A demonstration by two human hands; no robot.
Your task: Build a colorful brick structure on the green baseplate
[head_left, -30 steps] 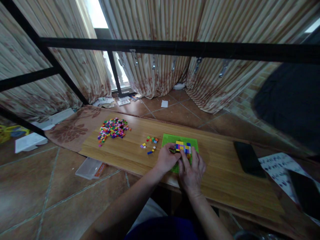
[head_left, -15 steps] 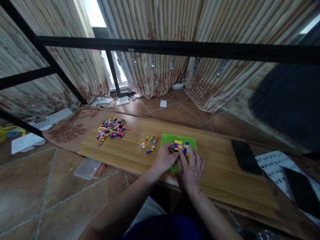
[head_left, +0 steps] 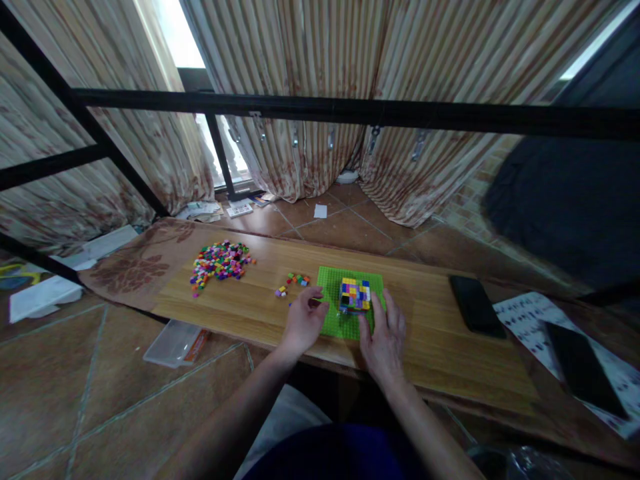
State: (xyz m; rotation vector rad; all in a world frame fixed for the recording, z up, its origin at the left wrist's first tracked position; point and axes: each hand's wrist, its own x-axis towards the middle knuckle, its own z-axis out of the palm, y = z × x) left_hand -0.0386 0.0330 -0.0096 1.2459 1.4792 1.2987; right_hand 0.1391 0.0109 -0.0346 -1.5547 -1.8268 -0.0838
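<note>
A small block of stacked toy bricks point(head_left: 355, 293) in yellow, blue, white, pink and black stands on a green studded baseplate point(head_left: 327, 323). My right hand point(head_left: 386, 339) is at the block's near right corner, thumb at the front and fingers along the right side, seeming to hold it. Over the baseplate's left edge is my left hand point(head_left: 303, 323), thumb and fingers apart, with no brick visible between them. Just beyond its fingers lie several loose bricks point(head_left: 299, 279) and a small lilac, yellow and white cluster point(head_left: 281, 291). A blue brick is mostly hidden by this hand.
A heap of mixed small bricks point(head_left: 220, 261) lies on the left of the wooden board point(head_left: 425, 360). At the right are a black phone point(head_left: 477, 305), a printed sheet point(head_left: 530, 320) and another dark device point(head_left: 585, 367). A clear plastic box point(head_left: 173, 343) is on the floor.
My left hand has left the brick block and moved left, its fingers parting. My right hand has stayed by the block, whose top now shows more. The view has shifted slightly.
</note>
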